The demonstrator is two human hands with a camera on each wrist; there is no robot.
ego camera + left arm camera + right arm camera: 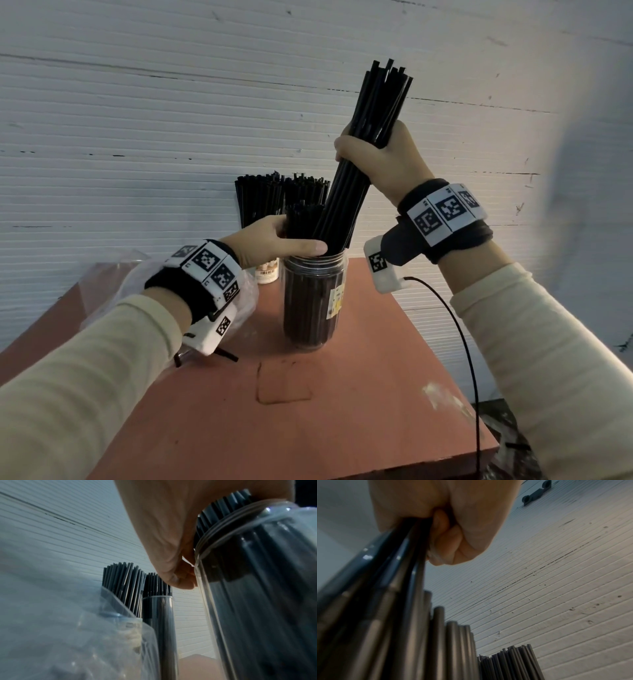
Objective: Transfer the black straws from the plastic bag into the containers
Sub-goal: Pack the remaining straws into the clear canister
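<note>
Your right hand (376, 161) has its fingers closed around a bundle of black straws (363, 144), lower ends inside the clear container (313, 305); your left hand (270, 240) grips the straws at its rim.

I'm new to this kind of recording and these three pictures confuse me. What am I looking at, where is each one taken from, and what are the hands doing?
No machine here: a person works with bare hands, wearing a camera on the head and one on each wrist, on bands with black-and-white markers. The wide picture is the head view; the two close, upward-looking ones come from the wrists.

On the reddish-brown table stands a clear plastic jar already crowded with black straws. The right hand grips a bundle of long black straws, tilted, with its lower ends entering the jar's mouth. The left hand holds the straws at the jar's mouth, its thumb across the front.

Behind, by the white ribbed wall, two more containers of black straws stand. A crumpled clear plastic bag lies at the left.
</note>
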